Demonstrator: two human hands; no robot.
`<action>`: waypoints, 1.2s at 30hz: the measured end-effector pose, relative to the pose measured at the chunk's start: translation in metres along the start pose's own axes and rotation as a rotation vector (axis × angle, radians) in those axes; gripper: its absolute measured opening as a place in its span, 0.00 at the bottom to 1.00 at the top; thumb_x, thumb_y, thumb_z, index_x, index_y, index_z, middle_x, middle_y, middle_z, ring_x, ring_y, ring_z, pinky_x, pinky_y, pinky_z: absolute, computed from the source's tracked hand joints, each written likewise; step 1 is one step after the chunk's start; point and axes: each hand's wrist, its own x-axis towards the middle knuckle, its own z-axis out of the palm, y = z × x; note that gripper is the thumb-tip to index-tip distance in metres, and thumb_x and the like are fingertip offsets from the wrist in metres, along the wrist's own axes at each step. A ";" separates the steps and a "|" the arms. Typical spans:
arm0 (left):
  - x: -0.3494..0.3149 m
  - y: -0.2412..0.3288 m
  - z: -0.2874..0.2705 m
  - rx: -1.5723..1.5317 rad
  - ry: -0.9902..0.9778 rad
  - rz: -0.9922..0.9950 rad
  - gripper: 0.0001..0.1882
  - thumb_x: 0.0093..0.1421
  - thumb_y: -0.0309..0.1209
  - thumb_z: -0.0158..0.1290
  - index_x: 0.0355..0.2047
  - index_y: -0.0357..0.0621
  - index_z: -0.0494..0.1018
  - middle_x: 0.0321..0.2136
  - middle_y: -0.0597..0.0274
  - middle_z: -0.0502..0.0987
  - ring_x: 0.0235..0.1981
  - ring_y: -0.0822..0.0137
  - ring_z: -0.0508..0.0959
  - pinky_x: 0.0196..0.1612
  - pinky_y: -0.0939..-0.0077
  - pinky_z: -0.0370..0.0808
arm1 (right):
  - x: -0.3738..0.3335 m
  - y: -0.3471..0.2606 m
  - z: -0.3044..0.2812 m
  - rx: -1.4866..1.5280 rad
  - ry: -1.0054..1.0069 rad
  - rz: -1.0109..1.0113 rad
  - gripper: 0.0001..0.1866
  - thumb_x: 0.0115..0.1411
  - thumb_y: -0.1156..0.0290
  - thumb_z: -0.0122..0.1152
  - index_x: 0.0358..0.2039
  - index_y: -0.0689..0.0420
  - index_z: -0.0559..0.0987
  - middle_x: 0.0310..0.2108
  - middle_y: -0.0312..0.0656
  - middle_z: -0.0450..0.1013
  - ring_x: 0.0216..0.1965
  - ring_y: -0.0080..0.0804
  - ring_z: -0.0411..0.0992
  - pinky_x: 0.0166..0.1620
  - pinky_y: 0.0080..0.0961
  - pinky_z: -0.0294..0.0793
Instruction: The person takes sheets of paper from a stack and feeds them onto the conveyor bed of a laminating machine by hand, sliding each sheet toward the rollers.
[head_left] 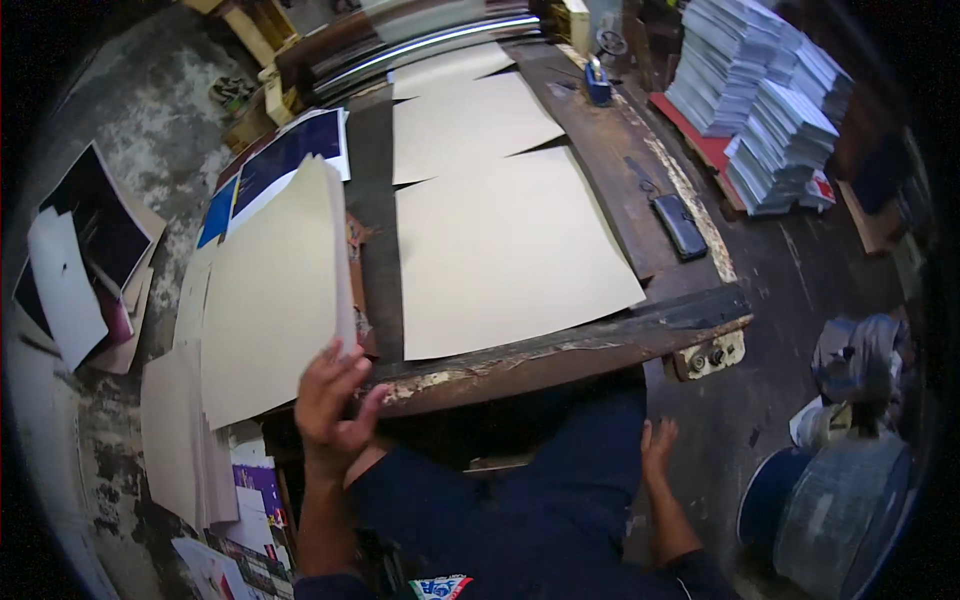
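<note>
My left hand [335, 400] is at the near right corner of a stack of cream paper sheets [275, 290]. Its fingertips touch the stack's edge, and the thumb stands apart with no sheet visibly pinched. Several large cream sheets [510, 260] lie in an overlapping row on the worn machine table [590, 345], running up to a shiny metal roller [430, 50] at the far end. Down beside my right thigh, my right hand [657, 445] hangs with its fingers apart and nothing in it.
Right of the sheets lie a dark case [680, 225] and a blue object [597, 82]. Tall paper stacks [780, 130] stand on the right, above a large clear water bottle [840, 520]. Printed sheets [95, 230] lie at left; a control box [710, 355] juts from the table edge.
</note>
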 end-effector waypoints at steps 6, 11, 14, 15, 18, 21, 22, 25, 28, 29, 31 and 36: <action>-0.026 -0.067 -0.028 -0.317 -0.104 -0.461 0.21 0.48 0.26 0.65 0.44 0.38 0.75 0.44 0.53 0.78 0.52 0.55 0.75 0.54 0.66 0.69 | 0.051 -0.149 0.017 -0.432 -0.727 -0.542 0.26 0.61 0.46 0.47 0.39 0.55 0.81 0.41 0.53 0.76 0.47 0.52 0.72 0.54 0.46 0.64; -0.053 -0.096 -0.019 -0.522 -0.012 -0.823 0.15 0.54 0.24 0.62 0.42 0.36 0.76 0.41 0.53 0.79 0.48 0.61 0.78 0.52 0.71 0.72 | 0.044 -0.129 0.130 -0.768 -0.973 -0.711 0.34 0.62 0.39 0.40 0.51 0.55 0.76 0.46 0.47 0.76 0.51 0.50 0.71 0.60 0.44 0.60; -0.052 -0.086 -0.020 -0.408 -0.007 -0.489 0.12 0.57 0.26 0.59 0.41 0.35 0.76 0.39 0.53 0.80 0.45 0.63 0.79 0.50 0.72 0.73 | 0.043 -0.148 0.143 -0.807 -1.027 -0.729 0.34 0.62 0.39 0.41 0.52 0.55 0.76 0.46 0.46 0.76 0.51 0.49 0.72 0.59 0.43 0.61; -0.051 -0.085 -0.021 -0.442 0.001 -0.514 0.12 0.58 0.27 0.59 0.41 0.35 0.76 0.38 0.53 0.81 0.44 0.64 0.79 0.49 0.73 0.73 | 0.043 -0.152 0.147 -0.813 -1.035 -0.734 0.34 0.62 0.39 0.41 0.52 0.55 0.76 0.46 0.46 0.76 0.51 0.49 0.72 0.59 0.43 0.61; -0.047 -0.084 -0.028 -0.474 -0.021 -0.614 0.14 0.57 0.30 0.60 0.42 0.35 0.76 0.39 0.53 0.81 0.43 0.66 0.79 0.49 0.75 0.73 | 0.034 -0.152 0.151 -0.824 -1.062 -0.733 0.34 0.62 0.39 0.41 0.52 0.55 0.75 0.46 0.46 0.76 0.50 0.48 0.72 0.59 0.43 0.61; -0.043 -0.084 -0.028 -0.504 -0.043 -0.677 0.16 0.56 0.30 0.61 0.43 0.35 0.76 0.40 0.54 0.81 0.43 0.67 0.79 0.49 0.75 0.73 | 0.030 -0.149 0.151 -0.836 -1.089 -0.736 0.34 0.62 0.39 0.41 0.52 0.56 0.75 0.46 0.46 0.76 0.50 0.47 0.72 0.59 0.42 0.62; -0.048 -0.092 -0.026 -0.537 -0.058 -0.679 0.17 0.57 0.31 0.61 0.44 0.34 0.76 0.40 0.55 0.81 0.43 0.68 0.79 0.49 0.75 0.73 | 0.028 -0.151 0.151 -0.836 -1.099 -0.744 0.34 0.62 0.39 0.41 0.53 0.56 0.75 0.46 0.46 0.76 0.50 0.47 0.72 0.59 0.42 0.62; -0.044 -0.103 -0.030 -0.646 -0.099 -0.752 0.18 0.56 0.32 0.61 0.44 0.34 0.76 0.40 0.56 0.81 0.42 0.69 0.78 0.48 0.76 0.73 | 0.029 -0.150 0.149 -0.835 -1.119 -0.746 0.35 0.63 0.39 0.41 0.53 0.56 0.75 0.46 0.45 0.76 0.50 0.47 0.72 0.59 0.42 0.63; -0.041 -0.105 -0.035 -0.716 -0.135 -0.814 0.15 0.58 0.32 0.59 0.42 0.34 0.77 0.38 0.59 0.81 0.41 0.72 0.77 0.47 0.79 0.72 | 0.032 -0.151 0.145 -0.832 -1.142 -0.742 0.35 0.63 0.39 0.41 0.53 0.56 0.74 0.46 0.45 0.76 0.50 0.46 0.73 0.58 0.41 0.63; -0.043 -0.110 -0.035 -0.619 -0.183 -0.906 0.14 0.61 0.34 0.56 0.41 0.34 0.77 0.36 0.60 0.80 0.40 0.72 0.77 0.47 0.78 0.72 | 0.033 -0.154 0.145 -0.829 -1.145 -0.740 0.35 0.63 0.39 0.41 0.54 0.56 0.74 0.46 0.45 0.76 0.50 0.46 0.73 0.58 0.41 0.63; -0.049 -0.117 -0.033 -0.517 -0.229 -0.999 0.14 0.64 0.35 0.53 0.39 0.34 0.77 0.34 0.62 0.80 0.39 0.72 0.77 0.47 0.78 0.72 | 0.030 -0.160 0.145 -0.823 -1.163 -0.739 0.35 0.63 0.39 0.41 0.54 0.56 0.74 0.46 0.44 0.76 0.50 0.45 0.73 0.58 0.41 0.64; -0.029 -0.107 -0.040 -0.969 1.038 -1.085 0.16 0.67 0.38 0.47 0.33 0.36 0.74 0.28 0.69 0.72 0.32 0.77 0.68 0.37 0.81 0.67 | 0.019 -0.209 0.113 -0.717 -1.363 -0.739 0.35 0.63 0.39 0.42 0.54 0.57 0.73 0.46 0.44 0.76 0.49 0.44 0.73 0.58 0.40 0.65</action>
